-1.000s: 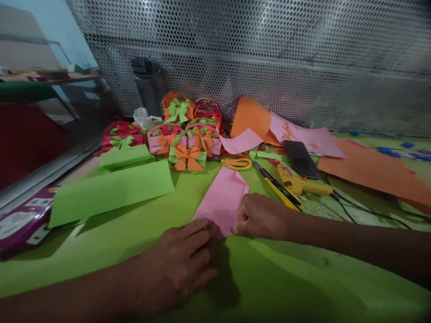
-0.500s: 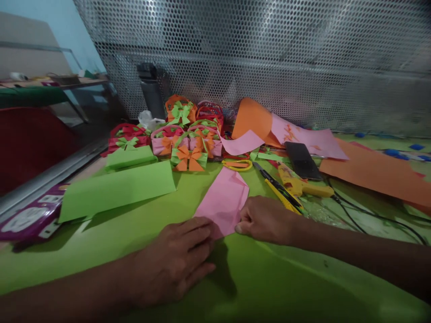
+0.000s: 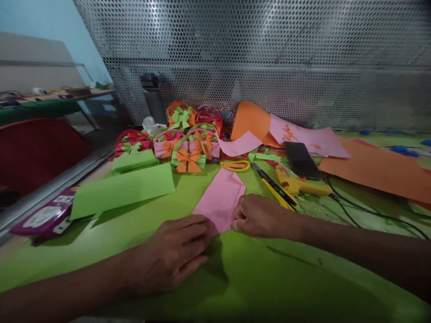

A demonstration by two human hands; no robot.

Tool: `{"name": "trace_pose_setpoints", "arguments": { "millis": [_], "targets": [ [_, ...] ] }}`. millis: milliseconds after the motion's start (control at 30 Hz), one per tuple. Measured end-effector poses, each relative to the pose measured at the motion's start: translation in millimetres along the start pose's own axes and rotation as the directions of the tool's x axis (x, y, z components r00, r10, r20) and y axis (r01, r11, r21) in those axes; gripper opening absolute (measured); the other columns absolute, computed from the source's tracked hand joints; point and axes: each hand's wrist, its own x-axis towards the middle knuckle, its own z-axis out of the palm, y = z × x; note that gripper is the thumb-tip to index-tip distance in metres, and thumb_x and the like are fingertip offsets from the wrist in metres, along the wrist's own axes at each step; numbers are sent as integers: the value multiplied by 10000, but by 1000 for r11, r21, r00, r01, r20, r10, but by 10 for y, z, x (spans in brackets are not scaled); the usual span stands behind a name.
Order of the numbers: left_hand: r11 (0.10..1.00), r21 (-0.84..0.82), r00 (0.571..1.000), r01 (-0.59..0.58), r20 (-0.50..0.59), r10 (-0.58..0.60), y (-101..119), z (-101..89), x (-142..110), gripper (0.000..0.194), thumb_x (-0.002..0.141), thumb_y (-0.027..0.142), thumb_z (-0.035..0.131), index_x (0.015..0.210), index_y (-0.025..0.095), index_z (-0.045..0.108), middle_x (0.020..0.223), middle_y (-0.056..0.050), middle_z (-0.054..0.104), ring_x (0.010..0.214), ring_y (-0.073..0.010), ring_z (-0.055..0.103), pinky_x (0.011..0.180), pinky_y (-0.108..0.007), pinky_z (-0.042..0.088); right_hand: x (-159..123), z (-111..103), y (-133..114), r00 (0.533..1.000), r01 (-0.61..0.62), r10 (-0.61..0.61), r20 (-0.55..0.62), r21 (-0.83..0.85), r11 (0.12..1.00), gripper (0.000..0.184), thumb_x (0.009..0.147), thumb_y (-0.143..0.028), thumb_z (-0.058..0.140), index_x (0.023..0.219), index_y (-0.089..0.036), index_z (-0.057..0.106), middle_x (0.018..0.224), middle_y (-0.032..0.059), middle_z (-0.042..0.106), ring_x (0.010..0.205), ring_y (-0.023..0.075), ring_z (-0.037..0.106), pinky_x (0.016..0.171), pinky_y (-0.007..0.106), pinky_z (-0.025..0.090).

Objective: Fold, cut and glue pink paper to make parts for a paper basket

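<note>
A folded piece of pink paper (image 3: 218, 199) lies flat on the green tabletop in front of me, its upper right corner creased. My left hand (image 3: 178, 253) is at its lower left corner, the index finger and the hidden thumb closed on the edge while the other fingers lie loosely curled. Curled into a fist, my right hand (image 3: 257, 215) grips the lower right edge, thumb at the side. Just beyond the paper are yellow-handled scissors (image 3: 235, 166) and a black-and-yellow box cutter (image 3: 274, 188). A yellow glue gun (image 3: 299, 184) rests further right.
Small paper bags with bows (image 3: 188, 159) cluster behind. Folded green paper (image 3: 124, 190) and a purple packet (image 3: 50, 215) sit at left. A phone (image 3: 301, 159), orange sheets (image 3: 377, 168) and a black cable (image 3: 373, 211) are at right. A dark bottle (image 3: 155, 101) stands before the perforated metal panel (image 3: 269, 58).
The camera view has shifted slightly. Both hands stay at the lower edge of the pink paper, with only small shifts of the fingers.
</note>
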Motion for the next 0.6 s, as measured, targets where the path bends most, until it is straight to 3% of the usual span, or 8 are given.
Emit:
{"name": "trace_pose_setpoints", "arguments": {
  "millis": [133, 233, 333, 433, 500, 600],
  "targets": [
    [999, -28, 1000, -18, -4, 18, -42, 18, -19, 158, 928, 188, 476, 943, 116, 615, 1034, -114, 664, 1030, -195, 588, 988, -345, 464, -46, 17, -2, 1000, 3, -4, -27, -7, 1000, 254, 685, -239, 561, 461, -175, 461, 440, -49, 353, 432, 81, 271, 437, 269, 154],
    [996, -63, 998, -65, -25, 63, -127, 4, -53, 151, 926, 180, 488, 926, 111, 622, 1050, -129, 666, 1053, -206, 585, 1009, -358, 442, -140, 72, -29, 998, 14, -15, -59, -25, 1000, 237, 767, -244, 562, 544, -172, 527, 515, -37, 467, 485, 89, 348, 474, 258, 201],
    [996, -69, 998, -61, 21, 63, -213, -59, -85, 148, 916, 173, 511, 968, 112, 635, 1089, -131, 662, 1085, -229, 572, 1023, -391, 418, -250, 174, -56, 970, 155, -171, -171, -103, 983, 164, 867, -236, 529, 736, -177, 608, 681, 1, 597, 637, 136, 474, 572, 269, 289],
    [995, -94, 997, 30, 79, -23, -248, -131, -75, 140, 902, 166, 528, 966, 138, 650, 1040, -105, 682, 1044, -223, 591, 997, -386, 425, -313, 277, -75, 883, 348, -404, -237, -246, 905, 115, 874, -252, 576, 800, -177, 624, 741, 22, 618, 721, 181, 517, 625, 298, 340],
    [981, -171, 994, 88, 78, -76, -248, -155, -39, 140, 885, 135, 529, 940, 139, 657, 989, -97, 691, 1001, -207, 604, 962, -352, 440, -315, 324, -90, 863, 368, -449, -234, -318, 874, 137, 830, -312, 647, 853, -177, 635, 768, 30, 617, 735, 203, 524, 631, 318, 364],
    [935, -287, 978, 210, 66, -200, -235, -159, 57, 156, 865, 121, 513, 840, 145, 665, 888, -82, 692, 895, -184, 615, 834, -296, 469, -284, 369, -111, 865, 325, -434, -252, -378, 867, 334, 770, -435, 694, 968, -173, 635, 815, 35, 618, 728, 218, 522, 648, 352, 393]
  ]
}}
